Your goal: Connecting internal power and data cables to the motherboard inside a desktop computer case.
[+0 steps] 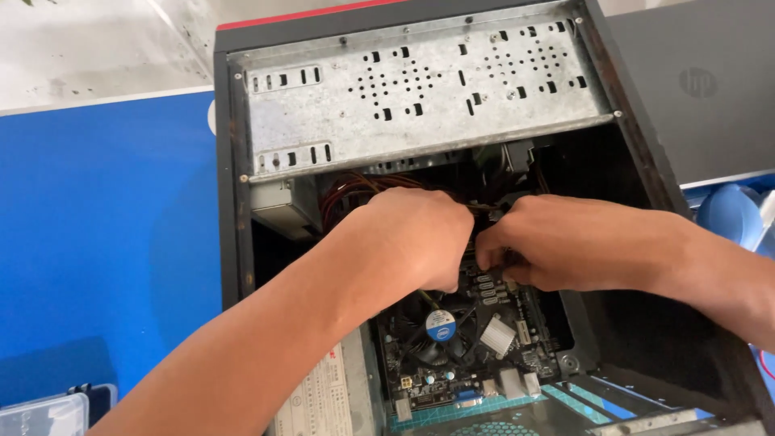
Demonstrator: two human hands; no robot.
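Mid-cabling inside the case: left hand and right hand both pinched shut on cables above the motherboard; next, probably careful seating.

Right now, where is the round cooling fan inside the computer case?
In the head view, the cooling fan sits low and centre on the motherboard, just below the left hand.

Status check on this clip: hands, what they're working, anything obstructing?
Left hand and right hand both inside open computer case, pinching dark cables above motherboard. Grip detail hidden. Drive cage overhangs.
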